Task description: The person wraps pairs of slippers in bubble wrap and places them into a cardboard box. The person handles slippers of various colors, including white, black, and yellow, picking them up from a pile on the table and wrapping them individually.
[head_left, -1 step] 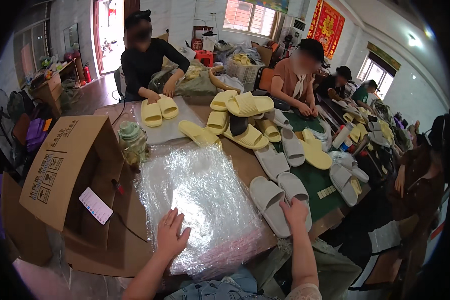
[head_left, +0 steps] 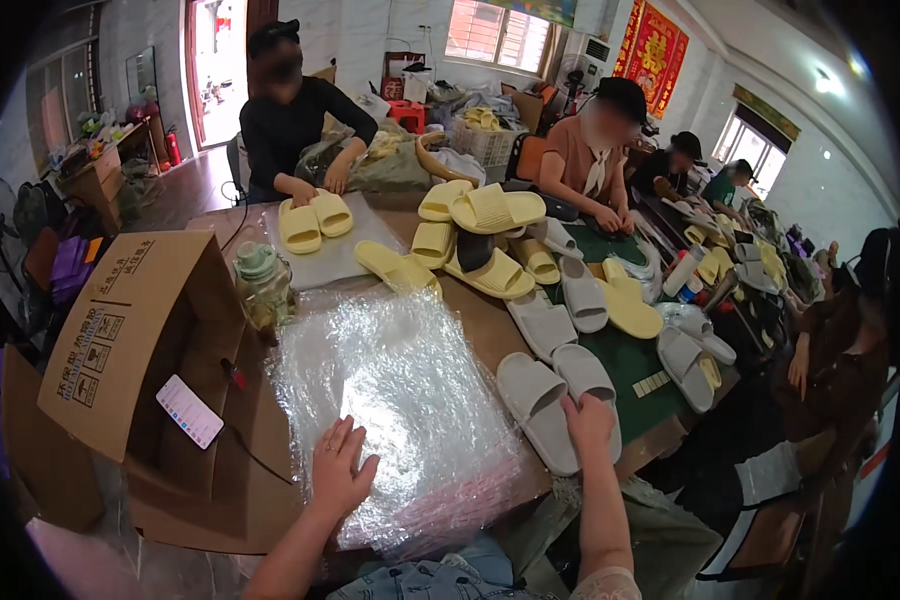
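While our left hand lies open, empty, on clear plastic, our right hand half-curls over grey slippers, near right, grip unclear; we judge them light, springy, best pinched at the sides.

- A phone is seen at the mouth of an open cardboard box.
- A green-lidded jar is stood beside the box.
- A red poster is hung on the wall.

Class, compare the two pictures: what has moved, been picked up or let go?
Nothing was visibly moved, taken or let go; the whole view only shifted slightly. The left hand still lies on the clear plastic; the right hand is still at the nearest gray slippers.
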Demonstrator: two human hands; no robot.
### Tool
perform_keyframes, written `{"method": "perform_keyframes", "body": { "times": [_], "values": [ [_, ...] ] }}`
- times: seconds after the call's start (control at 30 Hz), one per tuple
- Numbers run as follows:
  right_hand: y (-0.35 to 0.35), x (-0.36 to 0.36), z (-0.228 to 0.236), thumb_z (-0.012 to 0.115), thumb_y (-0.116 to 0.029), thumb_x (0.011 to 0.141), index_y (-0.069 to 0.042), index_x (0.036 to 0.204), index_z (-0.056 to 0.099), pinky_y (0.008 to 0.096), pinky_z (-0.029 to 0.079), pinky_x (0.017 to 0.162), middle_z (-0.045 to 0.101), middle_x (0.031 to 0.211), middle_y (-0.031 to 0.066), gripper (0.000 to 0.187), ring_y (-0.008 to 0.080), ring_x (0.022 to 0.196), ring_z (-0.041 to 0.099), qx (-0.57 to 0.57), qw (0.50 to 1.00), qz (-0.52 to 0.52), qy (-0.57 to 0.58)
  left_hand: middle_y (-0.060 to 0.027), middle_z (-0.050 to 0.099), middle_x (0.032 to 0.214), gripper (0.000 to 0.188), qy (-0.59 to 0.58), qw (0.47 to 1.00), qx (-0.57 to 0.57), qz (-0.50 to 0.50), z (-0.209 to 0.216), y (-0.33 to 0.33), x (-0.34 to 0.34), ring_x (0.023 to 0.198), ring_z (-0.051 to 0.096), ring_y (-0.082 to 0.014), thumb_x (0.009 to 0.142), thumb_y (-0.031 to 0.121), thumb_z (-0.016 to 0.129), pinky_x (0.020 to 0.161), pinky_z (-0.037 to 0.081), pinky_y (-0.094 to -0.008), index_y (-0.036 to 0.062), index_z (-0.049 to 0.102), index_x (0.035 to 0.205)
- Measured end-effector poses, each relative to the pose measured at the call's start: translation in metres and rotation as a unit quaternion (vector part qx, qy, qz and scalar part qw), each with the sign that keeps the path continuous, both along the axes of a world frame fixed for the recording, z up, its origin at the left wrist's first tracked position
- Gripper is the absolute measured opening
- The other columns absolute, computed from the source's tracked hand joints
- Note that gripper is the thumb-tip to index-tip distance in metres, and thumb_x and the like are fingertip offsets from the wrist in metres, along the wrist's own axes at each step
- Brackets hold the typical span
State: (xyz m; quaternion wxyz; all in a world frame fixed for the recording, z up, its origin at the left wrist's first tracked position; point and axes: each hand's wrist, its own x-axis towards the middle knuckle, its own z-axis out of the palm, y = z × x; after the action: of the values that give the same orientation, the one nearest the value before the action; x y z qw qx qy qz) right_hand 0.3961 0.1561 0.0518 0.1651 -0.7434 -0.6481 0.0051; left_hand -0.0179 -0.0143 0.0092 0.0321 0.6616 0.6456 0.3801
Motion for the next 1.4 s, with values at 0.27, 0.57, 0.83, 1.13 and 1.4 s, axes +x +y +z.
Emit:
{"method": "perform_keyframes", "body": {
  "times": [0.27, 0.57, 0.83, 1.13, 1.4],
  "values": [
    [0.037, 0.001, -0.036, 0.084, -0.052, 0.071, 0.013, 0.094, 0.07, 0.0431, 0.053, 0.084, 0.071, 0.1, 0.0283, 0.071, 0.0386, 0.099, 0.069, -0.029, 0.951, 0.125, 0.281, -0.0204, 0.056, 0.142, 0.046, 0.012, 1.0, 0.011, 0.005, -0.007, -0.003, -0.002, 0.133, 0.049, -0.0416, 0.085, 0.027, 0.072, 0.11, 0.037, -0.0532, 0.0025, 0.065, 0.124],
    [0.037, -0.029, -0.04, 0.074, -0.047, 0.078, 0.006, 0.08, 0.073, 0.0534, 0.056, 0.075, 0.07, 0.084, 0.0272, 0.053, 0.0453, 0.083, 0.07, 0.014, 0.995, -0.07, 0.067, -0.0216, 0.054, 0.144, 0.048, 0.011, 1.0, -0.015, -0.003, 0.001, -0.004, -0.001, 0.135, 0.047, -0.0417, 0.087, 0.029, 0.07, 0.112, 0.035, -0.0519, 0.0023, 0.064, 0.126],
    [-0.004, 0.023, -0.07, 0.076, -0.044, 0.08, 0.01, 0.075, 0.067, 0.0541, 0.052, 0.068, 0.065, 0.073, 0.0303, 0.055, 0.0484, 0.075, 0.067, 0.091, 0.99, -0.085, 0.072, -0.024, 0.049, 0.147, 0.047, 0.084, 0.994, -0.057, -0.037, 0.016, -0.003, -0.001, 0.138, 0.044, -0.0433, 0.092, 0.03, 0.066, 0.116, 0.034, -0.0502, 0.0034, 0.063, 0.13],
    [-0.015, 0.013, -0.054, 0.076, -0.041, 0.081, 0.013, 0.076, 0.066, 0.0524, 0.05, 0.069, 0.065, 0.075, 0.0319, 0.055, 0.0479, 0.077, 0.067, 0.114, 0.976, -0.087, 0.164, -0.0259, 0.05, 0.145, 0.063, 0.12, 0.981, -0.068, -0.138, 0.021, -0.018, 0.064, 0.134, 0.048, -0.0449, 0.083, 0.043, 0.075, 0.108, 0.042, -0.0508, 0.0117, 0.059, 0.136],
    [-0.067, 0.049, -0.028, 0.067, -0.012, 0.092, 0.008, 0.114, 0.064, 0.0382, 0.051, 0.076, 0.071, 0.102, 0.0153, 0.03, 0.0234, 0.091, 0.068, 0.226, 0.849, 0.011, 0.477, -0.0229, 0.056, 0.14, 0.044, 0.078, 0.985, -0.033, -0.153, 0.008, -0.013, 0.055, 0.129, 0.053, -0.0416, 0.089, 0.029, 0.071, 0.106, 0.046, -0.0466, 0.0116, 0.064, 0.129]
  ]
}}
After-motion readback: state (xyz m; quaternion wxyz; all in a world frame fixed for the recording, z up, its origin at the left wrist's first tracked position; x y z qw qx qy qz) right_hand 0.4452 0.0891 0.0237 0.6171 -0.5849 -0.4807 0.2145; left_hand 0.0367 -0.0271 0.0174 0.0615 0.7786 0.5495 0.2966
